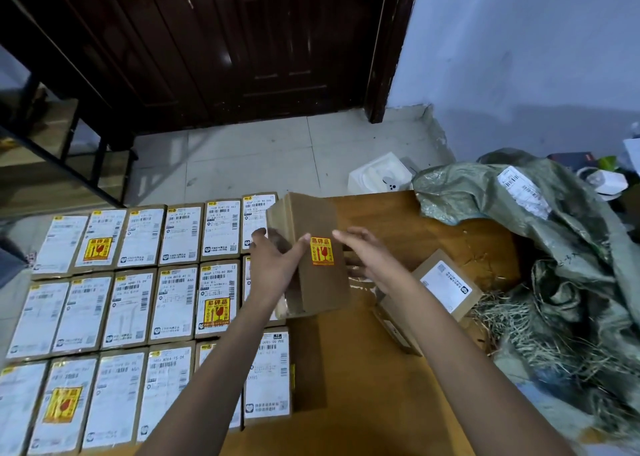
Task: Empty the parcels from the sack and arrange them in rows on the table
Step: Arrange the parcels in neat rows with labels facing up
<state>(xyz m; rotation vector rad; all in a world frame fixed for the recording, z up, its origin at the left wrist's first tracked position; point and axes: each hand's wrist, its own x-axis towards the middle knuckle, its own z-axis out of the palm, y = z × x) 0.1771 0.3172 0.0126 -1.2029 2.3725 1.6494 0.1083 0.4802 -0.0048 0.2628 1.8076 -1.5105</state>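
**Box held above the table, beside the rows**

The wooden table (398,220) carries three rows of parcels (138,303), labels up, filling its left part. A green woven sack (554,234) lies crumpled on its right end, frayed mouth toward a loose parcel (446,287) just beside it.

Both hands hold a brown cardboard box (311,258) above the table, right of the rows. Its long axis runs away from the person, tilted slightly left; the yellow fragile sticker (322,251) faces up. The left hand (273,261) grips its left side, thumb on top; the right hand (367,258) cups its right side, fingers curled.
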